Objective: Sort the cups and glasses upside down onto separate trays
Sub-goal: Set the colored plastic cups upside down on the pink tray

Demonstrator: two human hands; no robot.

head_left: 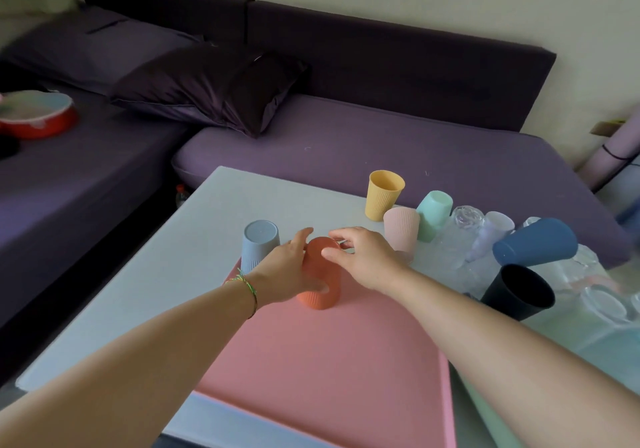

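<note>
— Orange cup [322, 276]: which way is it pointing?
— Mouth down, closed end up, its long axis upright. It stands on the far part of the pink tray [329, 361], which lies flat on the pale worktop [207, 239].
— And the hands?
— Both forearms reach forward. The left grip [289, 267] wraps the cup's left side, thumb low on the front and fingers curled behind. The right grip [360, 257] arches over the closed end with bent fingers, thumb by the upper wall. I cannot tell whether it truly clamps the cup.
— What's it made of?
— Matte, plastic-looking, tapered, with fine vertical ribs on the lower wall.
— Any neighbours?
— A blue-grey cup [260, 246], also mouth down, sits on the tray's far left corner, just beside the left wrist. Off the tray to the right, a yellow cup [384, 194] and a pink cup [401, 232] stand mouth up. A mint cup [434, 213] leans, a dark blue cup [535, 241] lies on its side, and a black cup [519, 291] tilts mouth-forward among clear glasses [464, 236].
</note>
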